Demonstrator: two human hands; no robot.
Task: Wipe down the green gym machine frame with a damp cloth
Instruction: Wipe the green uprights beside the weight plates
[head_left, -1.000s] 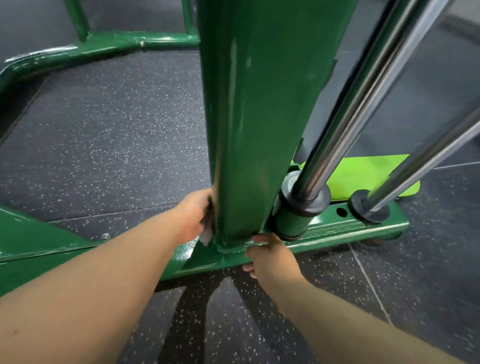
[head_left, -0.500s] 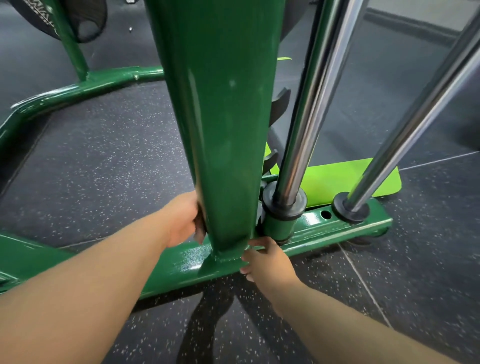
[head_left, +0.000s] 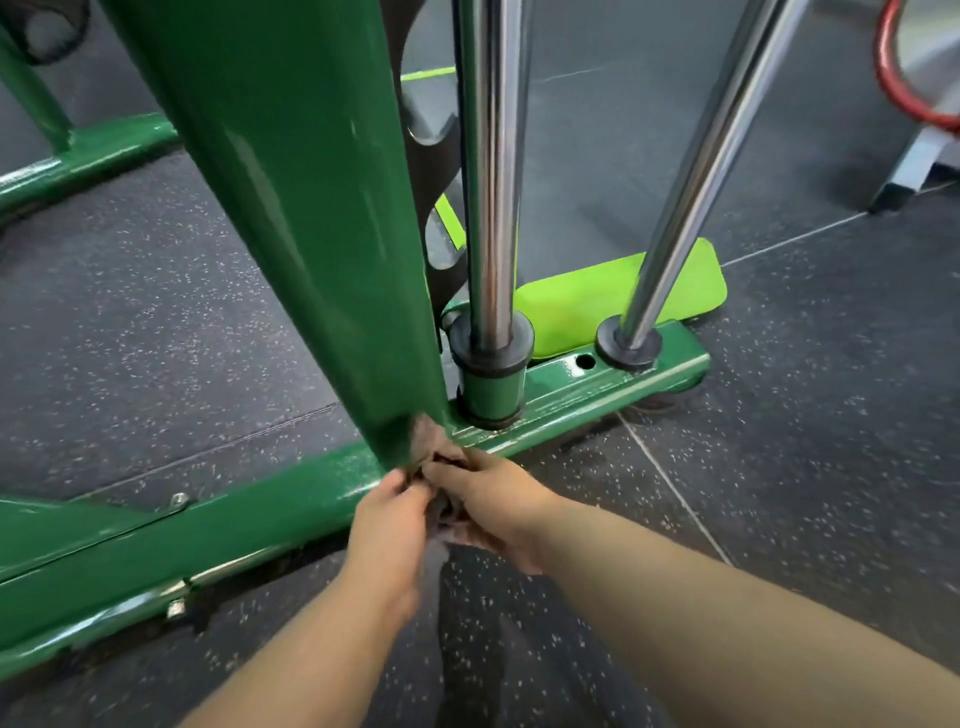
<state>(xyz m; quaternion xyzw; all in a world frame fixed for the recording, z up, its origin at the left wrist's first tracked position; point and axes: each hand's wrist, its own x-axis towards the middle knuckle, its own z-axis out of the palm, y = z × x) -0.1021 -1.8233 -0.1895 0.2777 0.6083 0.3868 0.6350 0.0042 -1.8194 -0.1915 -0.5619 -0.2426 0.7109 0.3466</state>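
Where the post (head_left: 291, 208) meets the beam (head_left: 234, 525), my 2 hands close together on the cloth (head_left: 423, 441).

Left hand (head_left: 387, 519): fingers curled, pinching the cloth's near edge just in front of the beam. Right hand (head_left: 493, 506): fingers curled round the bunched cloth from the right, touching the left hand.

Cloth: a crumpled brownish wad, its upper end pressed against the post's foot at the weld. Its lower part is hidden between my palms. I cannot tell whether it is damp.

Behind the post, an upright rod (head_left: 488, 182) and a tilted rod (head_left: 696, 182) rise from black collars (head_left: 491, 340) on the beam's right end. A lime plate (head_left: 597, 301) lies on the floor (head_left: 156, 312) beyond them.

Step in hand, as I judge it: gathering the cloth into a fresh grip at the joint, with the post's lowest part under the wipe.

Next move: 1 hand should take the cloth flat under its palm, press it round the weld, then draw it along the beam. A bolt (head_left: 179, 501) there could snag a loose corner. The upright rod stands close on the right, so the stroke needs a tight wrist.
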